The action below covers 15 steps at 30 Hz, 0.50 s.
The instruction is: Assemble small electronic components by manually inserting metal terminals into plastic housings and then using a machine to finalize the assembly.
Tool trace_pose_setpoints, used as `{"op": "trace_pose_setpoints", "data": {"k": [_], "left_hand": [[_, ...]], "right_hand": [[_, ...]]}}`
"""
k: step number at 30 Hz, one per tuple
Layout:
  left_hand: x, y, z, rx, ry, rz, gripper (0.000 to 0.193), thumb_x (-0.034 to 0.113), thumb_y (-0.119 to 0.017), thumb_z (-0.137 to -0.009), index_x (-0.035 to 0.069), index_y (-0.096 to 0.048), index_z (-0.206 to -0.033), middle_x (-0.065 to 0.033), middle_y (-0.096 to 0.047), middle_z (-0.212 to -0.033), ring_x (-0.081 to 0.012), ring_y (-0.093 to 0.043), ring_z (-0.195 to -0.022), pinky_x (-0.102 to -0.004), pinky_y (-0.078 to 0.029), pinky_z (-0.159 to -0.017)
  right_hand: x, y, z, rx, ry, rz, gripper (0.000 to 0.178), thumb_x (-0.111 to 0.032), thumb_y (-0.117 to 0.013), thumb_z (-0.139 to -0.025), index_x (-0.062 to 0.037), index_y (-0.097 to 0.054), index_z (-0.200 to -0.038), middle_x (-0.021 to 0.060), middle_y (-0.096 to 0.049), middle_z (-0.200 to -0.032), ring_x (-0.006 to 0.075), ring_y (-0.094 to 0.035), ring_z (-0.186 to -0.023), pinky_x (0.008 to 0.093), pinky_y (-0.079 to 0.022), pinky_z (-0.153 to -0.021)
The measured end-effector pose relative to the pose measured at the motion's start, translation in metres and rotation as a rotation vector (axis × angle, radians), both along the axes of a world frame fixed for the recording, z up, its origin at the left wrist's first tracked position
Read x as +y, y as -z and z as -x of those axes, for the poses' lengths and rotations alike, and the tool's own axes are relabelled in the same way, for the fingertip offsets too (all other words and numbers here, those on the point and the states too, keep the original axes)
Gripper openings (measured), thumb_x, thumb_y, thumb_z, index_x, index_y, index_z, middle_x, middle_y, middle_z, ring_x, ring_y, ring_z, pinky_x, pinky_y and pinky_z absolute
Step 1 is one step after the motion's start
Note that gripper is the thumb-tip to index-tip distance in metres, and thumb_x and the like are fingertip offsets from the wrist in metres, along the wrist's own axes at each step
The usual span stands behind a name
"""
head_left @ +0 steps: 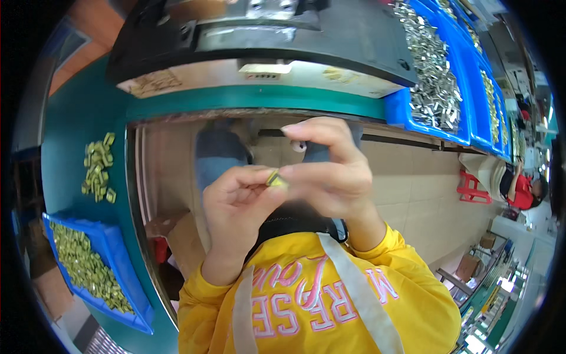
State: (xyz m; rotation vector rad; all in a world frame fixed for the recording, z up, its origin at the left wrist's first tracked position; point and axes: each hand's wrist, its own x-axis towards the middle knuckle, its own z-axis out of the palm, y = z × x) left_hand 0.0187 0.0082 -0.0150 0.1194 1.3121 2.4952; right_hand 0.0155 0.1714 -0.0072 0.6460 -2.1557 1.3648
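Note:
In front of my body, over my lap, my left hand (239, 200) pinches a small yellow-green metal-looking piece (275, 179) with a dark stripe between thumb and index finger. My right hand (336, 171) meets it from the right, closed on the piece's other end, one fingertip against it. The lower fingers of that hand are smeared by motion, and an upper finger arches out free. A small white round thing with a dark centre (299, 146) shows between the right fingers; whether it is held or lies beyond them I cannot tell.
Loose yellow-green pieces (97, 168) lie on the green table (65, 127) at left, beside a blue tray (127, 253) full of more. A dark machine (354, 47) stands ahead. Blue bins (401, 109) of silvery pieces (433, 82) sit at right. Farther off are a red stool (471, 187) and another person (520, 192).

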Motion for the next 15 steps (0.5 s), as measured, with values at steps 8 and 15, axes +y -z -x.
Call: {"op": "trace_pose_setpoints", "data": {"k": [8,15], "left_hand": [[-0.015,0.009,0.006,0.0,-0.111,0.04,0.024,-0.001,-0.063,-0.075,-0.003,-0.052,-0.097,-0.0117,-0.06,-0.089,-0.0173,-0.06,-0.078,-0.0265,-0.049,-0.072],[-0.011,0.013,0.01,0.034,-0.052,-0.004,0.039,0.009,-0.066,-0.076,-0.004,-0.05,-0.11,-0.0104,-0.058,-0.093,-0.0171,-0.057,-0.081,-0.0285,-0.048,-0.075]], "right_hand": [[0.035,-0.018,-0.013,0.107,0.241,-0.02,0.018,-0.008,-0.074,-0.059,-0.0053,-0.058,-0.067,0.0115,-0.062,-0.09,0.0247,-0.057,-0.074,0.0318,-0.045,-0.066],[0.127,-0.042,-0.003,-0.244,0.914,-0.352,0.012,-0.005,-0.064,-0.071,0.0001,-0.064,-0.082,0.0074,-0.059,-0.075,0.0147,-0.055,-0.067,0.0257,-0.043,-0.062]]}}
